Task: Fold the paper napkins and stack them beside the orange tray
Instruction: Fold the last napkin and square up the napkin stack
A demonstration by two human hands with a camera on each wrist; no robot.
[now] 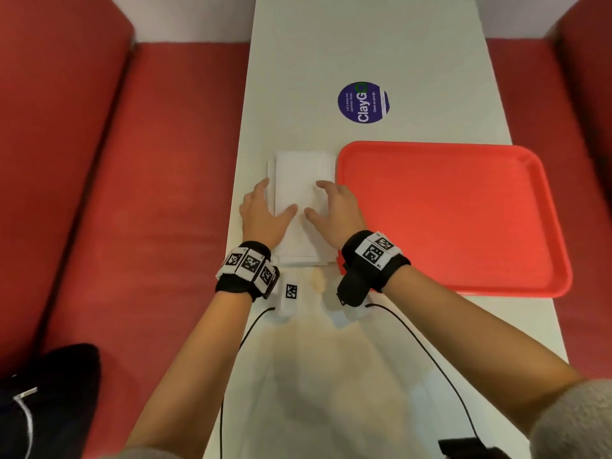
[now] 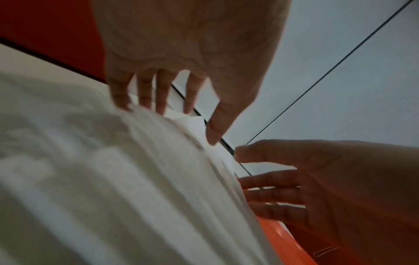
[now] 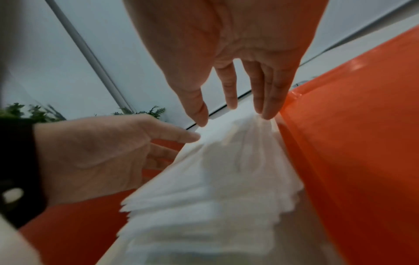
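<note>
two hands are squaring up a stack of folded white napkins beside an orange tray on a white bench.

the napkin stack (image 1: 303, 200) is lying on the bench (image 1: 364, 44) with its long axis running away from the person, and its right edge is sitting just beside the left rim of the orange tray (image 1: 457, 213). the left hand (image 1: 261, 213) is cupping the stack's left edge and the right hand (image 1: 334, 207) is cupping its right edge, between stack and tray. both are spread wide with straight fingers, touching the paper rather than gripping it, thumbs resting on top. the stack is lying directly between the hands, equally near to each. the layers look slightly uneven in the wrist views, so the likely next move is pressing inward from both sides.
</note>
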